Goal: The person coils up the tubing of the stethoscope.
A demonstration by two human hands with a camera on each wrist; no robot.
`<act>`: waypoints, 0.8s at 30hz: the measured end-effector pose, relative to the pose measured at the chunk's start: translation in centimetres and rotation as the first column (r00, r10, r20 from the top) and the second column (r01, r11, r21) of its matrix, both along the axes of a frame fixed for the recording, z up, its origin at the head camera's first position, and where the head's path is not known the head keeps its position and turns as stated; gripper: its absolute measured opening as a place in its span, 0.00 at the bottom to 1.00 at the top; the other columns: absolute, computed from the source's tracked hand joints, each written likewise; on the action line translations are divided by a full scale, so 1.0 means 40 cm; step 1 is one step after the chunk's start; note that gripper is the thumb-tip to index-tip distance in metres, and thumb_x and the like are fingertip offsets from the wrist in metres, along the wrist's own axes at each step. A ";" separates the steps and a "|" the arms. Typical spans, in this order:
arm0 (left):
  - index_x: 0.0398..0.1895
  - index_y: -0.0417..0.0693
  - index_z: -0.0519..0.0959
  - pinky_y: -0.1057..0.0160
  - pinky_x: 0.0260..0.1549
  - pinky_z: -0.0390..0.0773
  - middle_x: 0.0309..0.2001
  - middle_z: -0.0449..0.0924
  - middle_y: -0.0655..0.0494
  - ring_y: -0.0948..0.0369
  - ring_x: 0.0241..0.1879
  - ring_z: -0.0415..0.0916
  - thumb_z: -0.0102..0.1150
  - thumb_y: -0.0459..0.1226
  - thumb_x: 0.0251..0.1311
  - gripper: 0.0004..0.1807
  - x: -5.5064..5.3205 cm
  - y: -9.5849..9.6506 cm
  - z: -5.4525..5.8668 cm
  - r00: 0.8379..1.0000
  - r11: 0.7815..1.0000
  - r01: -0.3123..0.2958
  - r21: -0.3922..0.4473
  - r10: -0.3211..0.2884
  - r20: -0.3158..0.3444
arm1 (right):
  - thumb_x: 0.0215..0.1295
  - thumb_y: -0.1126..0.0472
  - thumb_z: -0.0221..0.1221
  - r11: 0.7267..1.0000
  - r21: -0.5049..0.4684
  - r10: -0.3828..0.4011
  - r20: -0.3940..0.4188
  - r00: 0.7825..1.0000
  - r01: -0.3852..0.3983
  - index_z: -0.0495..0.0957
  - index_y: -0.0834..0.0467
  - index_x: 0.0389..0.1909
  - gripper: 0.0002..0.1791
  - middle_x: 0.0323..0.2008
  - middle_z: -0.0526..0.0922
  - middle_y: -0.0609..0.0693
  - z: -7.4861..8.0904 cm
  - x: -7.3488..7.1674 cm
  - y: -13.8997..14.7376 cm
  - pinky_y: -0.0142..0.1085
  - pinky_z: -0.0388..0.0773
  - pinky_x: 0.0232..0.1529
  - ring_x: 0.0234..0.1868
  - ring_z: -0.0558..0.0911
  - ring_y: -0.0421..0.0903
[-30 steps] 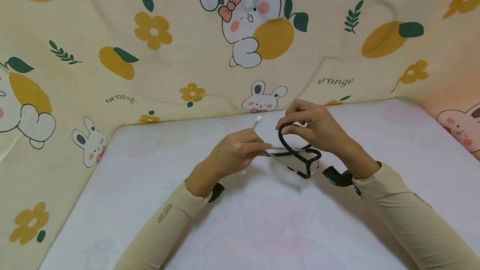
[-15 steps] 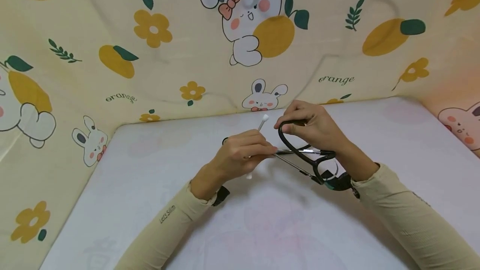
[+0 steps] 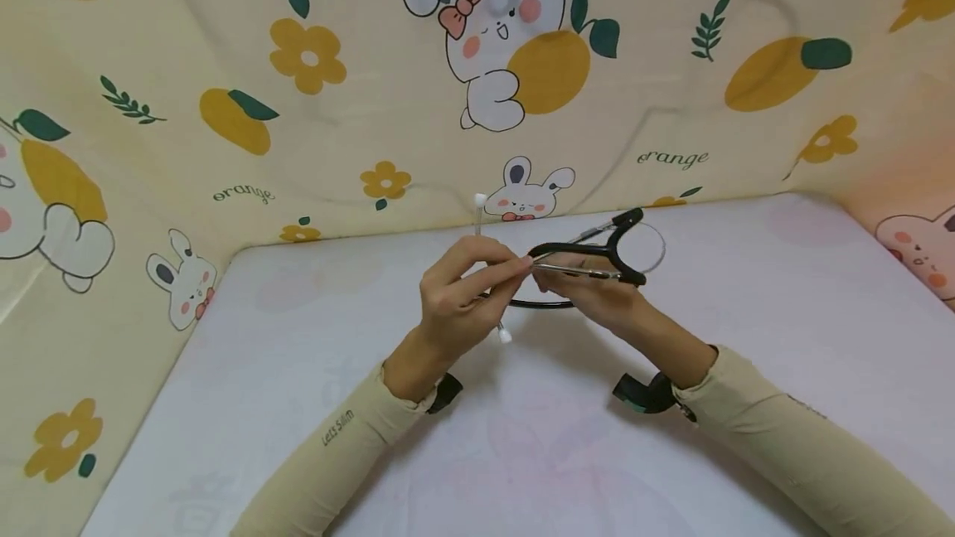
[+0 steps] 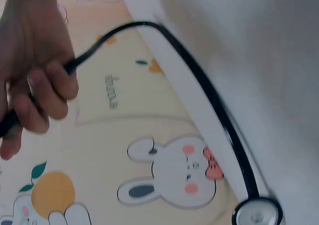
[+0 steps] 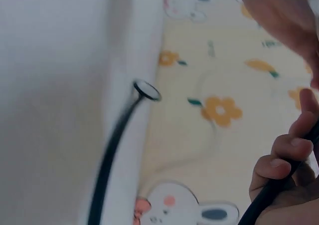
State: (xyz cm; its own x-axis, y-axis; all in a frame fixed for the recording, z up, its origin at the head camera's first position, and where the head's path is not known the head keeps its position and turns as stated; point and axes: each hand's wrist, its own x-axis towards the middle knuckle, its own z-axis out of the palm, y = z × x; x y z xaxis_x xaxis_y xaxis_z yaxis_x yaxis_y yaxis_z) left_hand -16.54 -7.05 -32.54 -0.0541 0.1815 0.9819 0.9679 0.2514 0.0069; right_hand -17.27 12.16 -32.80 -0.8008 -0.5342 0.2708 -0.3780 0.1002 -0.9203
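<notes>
A black stethoscope is held raised over the table. My left hand (image 3: 466, 292) pinches its crossing metal ear tubes (image 3: 578, 270), and a white eartip (image 3: 480, 200) pokes out above the hand, another (image 3: 504, 336) below. Behind the forked black yoke (image 3: 613, 249), my right hand (image 3: 597, 297) is partly covered. Seen from the left wrist, the fingers (image 4: 50, 90) of that right hand curl round the black tubing (image 4: 199, 75). The tubing bends down to a round chest piece (image 4: 256, 212), which also shows in the right wrist view; in the head view the chest piece is hidden.
A white-covered table (image 3: 537, 454) lies below both hands. At its back and sides rises a cream curtain (image 3: 358, 123) printed with rabbits, oranges and flowers. A thin clear ring (image 3: 656, 247) overlaps the yoke's right side. Dark wrist mounts (image 3: 645, 392) hang under both sleeves.
The yoke has swung upward and turned over. My right hand has shifted down from the top of the loop to behind the yoke. My left hand stays on the ear tubes, tilted differently.
</notes>
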 end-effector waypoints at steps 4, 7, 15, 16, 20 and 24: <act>0.29 0.34 0.88 0.70 0.29 0.77 0.29 0.79 0.48 0.59 0.27 0.76 0.72 0.22 0.47 0.05 -0.002 -0.008 0.006 0.997 0.997 -0.072 0.029 0.071 0.035 | 0.76 0.45 0.50 0.929 0.309 -0.198 -0.046 0.979 0.203 0.80 0.55 0.31 0.20 0.29 0.78 0.45 -0.005 0.016 -0.019 0.33 0.69 0.36 0.35 0.73 0.41; 0.30 0.35 0.89 0.68 0.30 0.79 0.29 0.79 0.48 0.58 0.29 0.77 0.72 0.23 0.48 0.05 -0.006 -0.018 0.006 0.989 0.990 -0.143 -0.002 0.143 0.036 | 0.74 0.42 0.52 0.889 0.358 -0.246 -0.152 0.957 0.286 0.86 0.49 0.39 0.19 0.31 0.81 0.45 -0.005 0.022 -0.025 0.35 0.71 0.35 0.35 0.75 0.43; 0.35 0.36 0.89 0.63 0.39 0.83 0.33 0.80 0.48 0.54 0.36 0.79 0.63 0.22 0.53 0.09 -0.026 -0.050 -0.003 0.924 0.910 -0.378 -0.169 0.381 -0.016 | 0.74 0.55 0.56 0.855 0.383 -0.152 -0.460 0.875 0.350 0.84 0.52 0.46 0.10 0.23 0.71 0.44 0.001 0.038 -0.040 0.32 0.66 0.28 0.25 0.68 0.40; 0.35 0.36 0.89 0.63 0.39 0.83 0.34 0.80 0.48 0.54 0.36 0.79 0.62 0.22 0.54 0.09 -0.030 -0.053 -0.005 0.911 0.891 -0.409 -0.196 0.412 -0.027 | 0.74 0.54 0.56 0.842 0.399 -0.150 -0.474 0.867 0.364 0.84 0.52 0.45 0.10 0.23 0.72 0.44 0.002 0.042 -0.041 0.33 0.66 0.28 0.25 0.68 0.40; 0.35 0.37 0.88 0.64 0.37 0.82 0.34 0.80 0.49 0.55 0.36 0.79 0.61 0.23 0.56 0.09 -0.042 -0.063 -0.015 0.853 0.811 -0.513 -0.281 0.517 -0.068 | 0.72 0.54 0.58 0.786 0.446 -0.148 -0.537 0.830 0.429 0.85 0.53 0.43 0.10 0.28 0.79 0.43 0.010 0.055 -0.043 0.34 0.70 0.30 0.27 0.72 0.41; 0.34 0.38 0.88 0.65 0.40 0.81 0.34 0.80 0.50 0.56 0.38 0.78 0.61 0.23 0.57 0.08 -0.048 -0.062 -0.026 0.826 0.759 -0.554 -0.342 0.553 -0.110 | 0.70 0.54 0.61 0.754 0.444 -0.159 -0.593 0.790 0.485 0.85 0.54 0.43 0.10 0.30 0.80 0.44 0.021 0.056 -0.035 0.35 0.72 0.31 0.30 0.75 0.41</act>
State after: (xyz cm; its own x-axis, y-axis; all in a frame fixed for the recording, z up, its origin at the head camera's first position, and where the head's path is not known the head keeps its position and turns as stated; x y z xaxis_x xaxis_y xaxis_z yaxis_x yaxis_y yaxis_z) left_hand -18.45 -9.52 -33.57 -0.2490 0.4447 0.8604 0.6594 0.7285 -0.1857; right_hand -15.04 10.75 -31.94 -0.7895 -0.4479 0.4196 -0.5960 0.7225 -0.3503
